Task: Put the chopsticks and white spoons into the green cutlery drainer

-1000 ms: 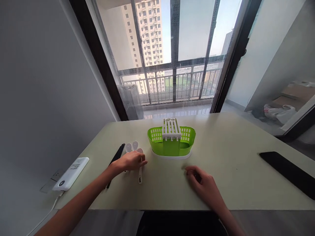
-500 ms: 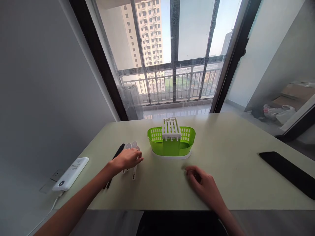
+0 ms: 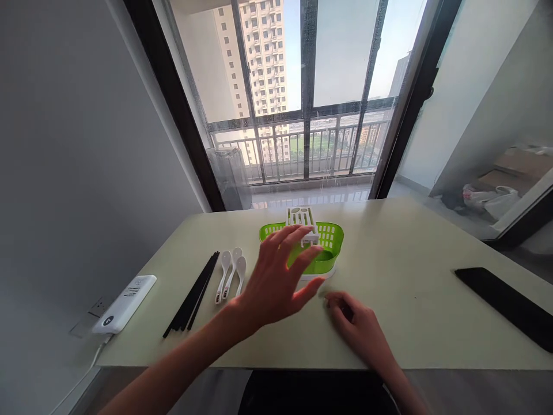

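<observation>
Green basket (image 3: 330,248) can slide or tip if your spread, empty left hand (image 3: 276,279) bumps it while your loosely curled, empty right hand (image 3: 356,323) rests on the table (image 3: 410,300).

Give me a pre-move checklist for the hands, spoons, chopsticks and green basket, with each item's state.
1. Left hand free: ok, open in the air in front of the basket, holding nothing.
2. Right hand free: ok, resting on the table.
3. Spoons reachable: ok, three lie side by side, untouched.
4. Chopsticks reachable: ok, flat left of the spoons.
5. Basket upright: ok.
6. Basket's white insert slots clear: cannot tell, partly hidden.
</observation>
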{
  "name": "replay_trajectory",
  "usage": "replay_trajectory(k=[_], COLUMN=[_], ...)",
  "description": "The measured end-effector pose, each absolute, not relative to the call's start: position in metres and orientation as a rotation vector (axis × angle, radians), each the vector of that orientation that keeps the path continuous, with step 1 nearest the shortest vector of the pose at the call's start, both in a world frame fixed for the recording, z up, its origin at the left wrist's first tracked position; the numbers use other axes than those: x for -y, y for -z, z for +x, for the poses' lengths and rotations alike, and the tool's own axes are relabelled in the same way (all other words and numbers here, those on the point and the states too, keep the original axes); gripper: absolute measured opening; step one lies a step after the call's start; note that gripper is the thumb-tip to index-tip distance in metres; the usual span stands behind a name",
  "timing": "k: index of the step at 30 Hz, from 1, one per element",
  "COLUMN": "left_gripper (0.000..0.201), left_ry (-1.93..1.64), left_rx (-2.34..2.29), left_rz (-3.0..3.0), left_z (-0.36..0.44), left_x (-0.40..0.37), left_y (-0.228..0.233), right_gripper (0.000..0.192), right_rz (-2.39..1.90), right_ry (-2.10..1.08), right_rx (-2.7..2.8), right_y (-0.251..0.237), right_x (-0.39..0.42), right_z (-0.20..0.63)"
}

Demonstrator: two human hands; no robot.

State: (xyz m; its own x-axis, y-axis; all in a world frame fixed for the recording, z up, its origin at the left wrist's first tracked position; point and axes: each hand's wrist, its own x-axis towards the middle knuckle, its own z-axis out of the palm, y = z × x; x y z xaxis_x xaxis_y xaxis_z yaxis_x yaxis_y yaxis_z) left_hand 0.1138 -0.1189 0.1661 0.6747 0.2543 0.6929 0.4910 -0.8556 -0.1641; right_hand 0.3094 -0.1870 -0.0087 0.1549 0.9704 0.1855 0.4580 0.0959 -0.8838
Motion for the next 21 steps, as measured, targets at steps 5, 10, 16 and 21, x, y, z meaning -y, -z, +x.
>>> replay_trajectory(k=[5, 10, 16, 21], left_gripper=[0.062, 0.082, 0.080, 0.076], left_ry=[0.789, 0.651, 0.523, 0.481], left_rx=[0.634, 0.764, 0.741, 0.766], left_rz=[-2.733, -2.788, -2.708, -2.625], left_z=[0.142, 0.146, 0.145, 0.144], left_x=[0.125, 0.115, 0.107, 0.094], left_y=[-0.144, -0.122, -0.113, -0.112], right_gripper=[0.027, 0.028, 0.029, 0.031], right_rz=[-1.497, -1.482, -1.487, -1.497], right_ry=[-0.676, -0.662, -0.681, -0.692], right_rx=[1.454, 1.451, 1.453, 1.451], right_y=[0.003, 0.001, 0.002, 0.002], right_x=[0.189, 0.189, 0.188, 0.189], right_z=[0.308, 0.308, 0.308, 0.309])
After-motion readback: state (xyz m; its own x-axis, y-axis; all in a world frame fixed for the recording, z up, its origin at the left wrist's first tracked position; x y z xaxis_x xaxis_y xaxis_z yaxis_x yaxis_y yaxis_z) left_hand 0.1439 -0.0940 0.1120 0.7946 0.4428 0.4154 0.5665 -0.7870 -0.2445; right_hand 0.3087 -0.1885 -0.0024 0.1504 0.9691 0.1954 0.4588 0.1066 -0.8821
